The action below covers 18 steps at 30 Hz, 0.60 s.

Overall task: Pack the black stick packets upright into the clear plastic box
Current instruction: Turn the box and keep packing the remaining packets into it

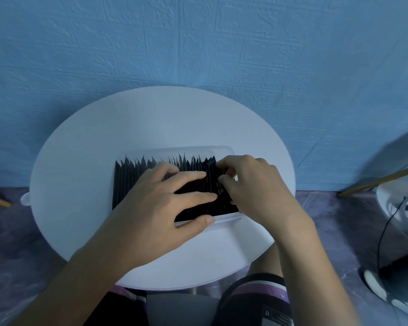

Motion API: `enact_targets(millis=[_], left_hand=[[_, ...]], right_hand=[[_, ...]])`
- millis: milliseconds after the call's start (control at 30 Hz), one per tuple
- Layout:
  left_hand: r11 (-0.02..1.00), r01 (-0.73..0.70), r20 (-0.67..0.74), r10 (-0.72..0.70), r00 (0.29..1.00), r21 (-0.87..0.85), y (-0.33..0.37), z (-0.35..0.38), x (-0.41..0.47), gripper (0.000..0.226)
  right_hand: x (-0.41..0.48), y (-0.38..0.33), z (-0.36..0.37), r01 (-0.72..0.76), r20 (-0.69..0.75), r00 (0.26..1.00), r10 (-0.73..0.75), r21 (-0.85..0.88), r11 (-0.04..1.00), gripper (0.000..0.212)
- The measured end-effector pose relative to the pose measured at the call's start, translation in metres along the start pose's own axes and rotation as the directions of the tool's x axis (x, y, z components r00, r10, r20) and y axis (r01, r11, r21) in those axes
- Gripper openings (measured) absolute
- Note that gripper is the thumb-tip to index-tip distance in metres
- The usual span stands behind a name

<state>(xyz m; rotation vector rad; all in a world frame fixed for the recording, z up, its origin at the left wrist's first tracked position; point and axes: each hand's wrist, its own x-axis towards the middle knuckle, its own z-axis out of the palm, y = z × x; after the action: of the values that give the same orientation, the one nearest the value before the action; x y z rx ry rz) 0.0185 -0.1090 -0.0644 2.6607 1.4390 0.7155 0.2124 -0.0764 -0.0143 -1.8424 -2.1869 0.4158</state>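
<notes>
The job looks almost done. The clear plastic box [229,217] sits in the middle of the round white tabletop [80,231], and it is nearly full from the left wall to the right. The black stick packets [132,182] stand on end inside it, packed close in one long row. No loose packets show on the tabletop.

The left hand [165,196] lies flat with its fingers spread, pressing on the row to hold it back. The right hand [252,184] pinches a few packets at the right end, where they lean a little. How many it holds is hard to say, since the fingers hide them. These probably just need to be pushed down straight.

The packets are thin, dark and flat, with pointy, uneven tops. The box is see-through, with smooth walls and rounded corners.
</notes>
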Motion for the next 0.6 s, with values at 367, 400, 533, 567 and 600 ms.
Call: enact_targets(millis=[367, 400, 533, 567, 600], left_hand=[[1.0, 0.009, 0.009, -0.009, 1.0, 0.005, -0.001, 0.001, 0.001, 0.041], [1.0, 0.01, 0.007, -0.01, 1.0, 0.0, -0.001, 0.001, 0.001, 0.041], [1.0, -0.009, 0.005, 0.009, 1.0, -0.006, -0.003, 0.0, 0.004, 0.04], [1.0, -0.009, 0.008, 0.009, 1.0, -0.009, -0.003, -0.001, 0.004, 0.04], [1.0, -0.008, 0.008, 0.008, 1.0, -0.011, -0.004, -0.001, 0.005, 0.04]], right_hand=[[-0.007, 0.004, -0.001, -0.024, 0.024, 0.999, 0.022, 0.074, 0.997, 0.022], [-0.009, 0.005, -0.003, -0.038, 0.041, 0.999, 0.035, 0.099, 0.994, 0.022], [-0.01, 0.006, -0.008, -0.073, 0.1, 0.993, 0.059, 0.143, 0.987, 0.025], [-0.009, 0.005, -0.009, -0.072, 0.106, 0.993, 0.057, 0.143, 0.987, 0.026], [-0.009, 0.004, -0.009, -0.069, 0.106, 0.993, 0.054, 0.143, 0.987, 0.026]])
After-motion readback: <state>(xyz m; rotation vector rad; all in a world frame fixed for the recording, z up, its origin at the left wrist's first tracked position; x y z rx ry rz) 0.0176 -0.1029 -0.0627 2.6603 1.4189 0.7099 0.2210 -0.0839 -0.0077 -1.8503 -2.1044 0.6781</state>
